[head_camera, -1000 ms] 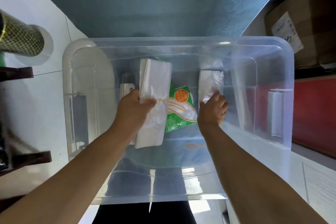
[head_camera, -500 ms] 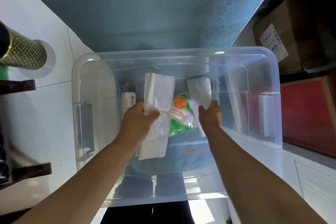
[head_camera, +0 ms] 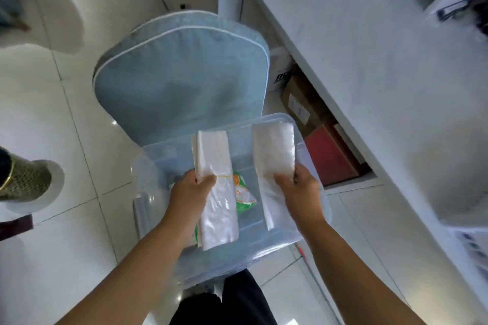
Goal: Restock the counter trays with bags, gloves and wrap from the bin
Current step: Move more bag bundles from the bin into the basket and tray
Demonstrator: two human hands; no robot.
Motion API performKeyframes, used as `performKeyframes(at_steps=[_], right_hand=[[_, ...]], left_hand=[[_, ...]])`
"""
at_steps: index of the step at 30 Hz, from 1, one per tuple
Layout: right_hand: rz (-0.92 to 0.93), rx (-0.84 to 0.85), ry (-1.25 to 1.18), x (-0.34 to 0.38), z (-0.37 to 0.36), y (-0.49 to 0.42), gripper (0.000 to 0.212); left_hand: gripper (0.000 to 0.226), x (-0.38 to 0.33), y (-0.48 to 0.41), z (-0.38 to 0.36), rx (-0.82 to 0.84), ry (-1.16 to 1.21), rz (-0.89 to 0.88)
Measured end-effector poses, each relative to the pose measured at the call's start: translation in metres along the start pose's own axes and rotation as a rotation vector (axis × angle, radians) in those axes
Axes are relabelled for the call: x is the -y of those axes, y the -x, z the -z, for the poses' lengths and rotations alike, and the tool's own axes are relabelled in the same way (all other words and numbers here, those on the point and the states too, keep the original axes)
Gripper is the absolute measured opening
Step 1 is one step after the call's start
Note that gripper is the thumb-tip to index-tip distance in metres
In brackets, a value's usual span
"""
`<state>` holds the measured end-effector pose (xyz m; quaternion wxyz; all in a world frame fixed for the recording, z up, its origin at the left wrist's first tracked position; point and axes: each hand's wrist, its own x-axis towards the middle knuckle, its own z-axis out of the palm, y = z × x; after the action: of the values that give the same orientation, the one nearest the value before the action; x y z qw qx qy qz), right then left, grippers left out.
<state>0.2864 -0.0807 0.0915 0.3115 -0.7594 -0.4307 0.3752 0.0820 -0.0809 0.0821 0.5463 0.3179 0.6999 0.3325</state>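
Observation:
My left hand [head_camera: 190,194] grips a bundle of white plastic bags [head_camera: 215,187] tied with a yellow rubber band, held above the clear plastic bin [head_camera: 284,232]. My right hand [head_camera: 302,190] holds a second, clearer stack of plastic bags [head_camera: 274,152] over the bin's right side. Down in the bin lies a green and orange glove packet [head_camera: 244,196], partly hidden by the left bundle. A roll of wrap [head_camera: 140,210] shows through the bin's left wall.
The bin rests on a light blue cushioned chair [head_camera: 182,82]. A white counter [head_camera: 356,42] runs along the right, with cardboard boxes [head_camera: 301,103] and a red box [head_camera: 332,155] on the shelf under it. White floor tiles [head_camera: 55,119] lie to the left.
Both hands have lifted their bag bundles up out of the bin. The view has pulled back and up, so the chair, floor and counter now show.

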Motion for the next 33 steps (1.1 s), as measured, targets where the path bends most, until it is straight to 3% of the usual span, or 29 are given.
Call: performKeyframes(at_steps=[4, 8, 15, 20, 24, 28, 30, 33], right_hand=[[-0.003, -0.045, -0.185, 0.042, 0.048, 0.053, 0.016], [0.008, -0.107, -0.322, 0.067, 0.092, 0.092, 0.01], [0.034, -0.351, -0.396, 0.069, 0.169, 0.148, 0.017], [0.038, -0.464, -0.371, 0.051, 0.23, 0.186, 0.016], [0.104, -0.661, -0.12, 0.04, 0.297, 0.209, 0.013], [0.249, -0.938, 0.534, 0.023, 0.348, 0.23, 0.016], [0.334, -0.941, 0.756, 0.013, 0.361, 0.24, 0.021], [0.361, -0.881, 0.794, -0.01, 0.377, 0.251, 0.025]], left_hand=[[0.029, -0.048, 0.039, -0.016, 0.058, -0.02, -0.12], [0.021, -0.088, 0.08, -0.041, 0.221, 0.06, -0.177], [0.021, -0.121, 0.162, -0.104, 0.524, 0.157, -0.133], [0.021, -0.121, 0.214, -0.147, 0.632, 0.171, -0.184], [0.017, -0.116, 0.263, -0.184, 0.668, 0.166, -0.159], [0.017, -0.112, 0.32, -0.228, 0.704, 0.206, -0.135], [0.018, -0.109, 0.349, -0.252, 0.73, 0.239, -0.141], [0.022, -0.105, 0.385, -0.283, 0.784, 0.288, -0.121]])
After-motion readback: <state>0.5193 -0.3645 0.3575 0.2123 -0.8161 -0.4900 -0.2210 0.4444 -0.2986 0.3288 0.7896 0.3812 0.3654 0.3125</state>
